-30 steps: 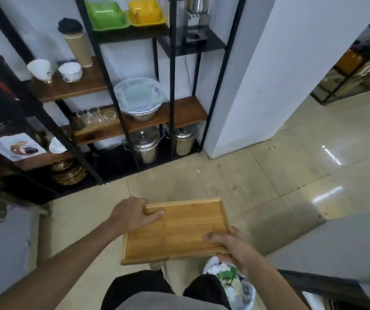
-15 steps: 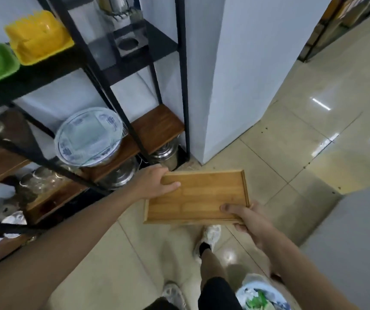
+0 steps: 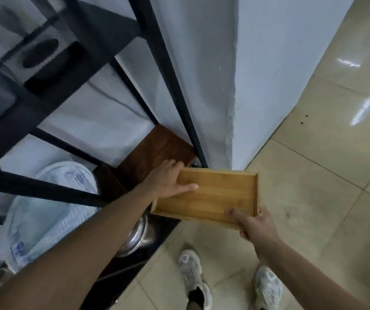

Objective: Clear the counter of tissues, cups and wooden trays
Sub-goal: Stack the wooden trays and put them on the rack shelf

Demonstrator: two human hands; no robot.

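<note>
**Tray carried in close to the shelf rack**

Closer now than half a second ago, the black rack fills the upper left and the tray has moved up to the dark wooden shelf.

At 8 o'clock, a covered white bowl sits behind the rack's bars, blurred. Below the shelf, near 7 o'clock, a steel pot lid shows under the forearm. The left hand grips the tray's left end, thumb laid flat on its inner face, fingers curled over the far rim. The tray hangs in the air at centre, tilted, its left end over the shelf edge. The right hand clamps the tray's near right corner at 5 o'clock, thumb on top, fingers beneath. Two sneakers stand on the tiled floor at 6 o'clock, with a white wall corner at 1 o'clock.
</note>
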